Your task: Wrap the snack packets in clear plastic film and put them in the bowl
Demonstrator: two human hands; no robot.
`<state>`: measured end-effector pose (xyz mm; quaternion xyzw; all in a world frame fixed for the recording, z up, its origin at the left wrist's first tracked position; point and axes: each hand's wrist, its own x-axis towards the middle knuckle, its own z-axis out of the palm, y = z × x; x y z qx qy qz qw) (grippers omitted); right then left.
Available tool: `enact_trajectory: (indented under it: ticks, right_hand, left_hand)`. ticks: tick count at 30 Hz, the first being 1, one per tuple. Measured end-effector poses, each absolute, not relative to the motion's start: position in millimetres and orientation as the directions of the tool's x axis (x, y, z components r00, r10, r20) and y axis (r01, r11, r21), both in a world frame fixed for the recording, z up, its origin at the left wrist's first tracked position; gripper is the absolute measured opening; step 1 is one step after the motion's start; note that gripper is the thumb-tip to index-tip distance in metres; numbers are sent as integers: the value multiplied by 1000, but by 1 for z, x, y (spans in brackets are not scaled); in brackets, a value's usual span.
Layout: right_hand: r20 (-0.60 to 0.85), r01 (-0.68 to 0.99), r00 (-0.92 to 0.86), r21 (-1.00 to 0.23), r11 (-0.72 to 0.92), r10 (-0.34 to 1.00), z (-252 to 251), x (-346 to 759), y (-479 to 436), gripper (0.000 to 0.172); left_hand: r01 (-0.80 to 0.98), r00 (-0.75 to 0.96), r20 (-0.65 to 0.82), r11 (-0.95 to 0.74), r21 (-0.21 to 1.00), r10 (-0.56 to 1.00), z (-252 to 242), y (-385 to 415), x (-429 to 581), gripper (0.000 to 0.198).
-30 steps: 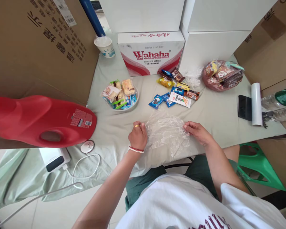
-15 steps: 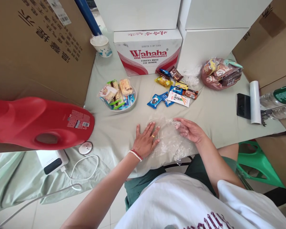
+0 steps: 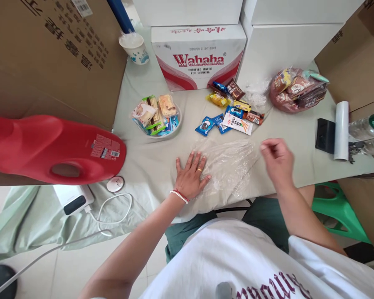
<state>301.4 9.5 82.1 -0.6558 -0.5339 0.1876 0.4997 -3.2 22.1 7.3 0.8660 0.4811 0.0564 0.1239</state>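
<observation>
A thin sheet of clear plastic film [image 3: 229, 166] lies wrinkled on the cloth near the front edge of the table. My left hand [image 3: 189, 176] rests flat with spread fingers on its left part. Just past the film's right edge, my right hand [image 3: 277, 162] is raised with thumb and fingertips pinched together, slightly blurred. Whether a bit of the film is between those fingertips cannot be seen. Beyond the film sit several wrapped snacks, among them a white packet [image 3: 237, 123] and a blue packet [image 3: 205, 126].
A clear bowl of snacks [image 3: 174, 131] stands left, a red bowl of snacks [image 3: 296, 93] right. Behind is a Wahaha carton [image 3: 202, 58]. A red jug [image 3: 81, 153], power bank [image 3: 73, 201] and paper cup [image 3: 135, 47] are left; a white roll [image 3: 341, 131] is right.
My right hand has moved right, drawing away from the bunched film, which now lies flatter and wider. My left hand stays pressed on it. The camera view has shifted slightly.
</observation>
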Motion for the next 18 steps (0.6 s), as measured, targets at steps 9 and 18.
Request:
enact_trajectory:
  ticks: [9, 18]
  right_hand:
    - [-14, 794, -508, -396, 461, 862, 18, 295, -106, 58]
    - [93, 741, -358, -578, 343, 929, 55, 367, -90, 29]
  left_hand:
    - [860, 453, -31, -427, 278, 891, 9, 22, -1, 70]
    - [836, 531, -72, -508, 206, 845, 7, 19, -9, 82]
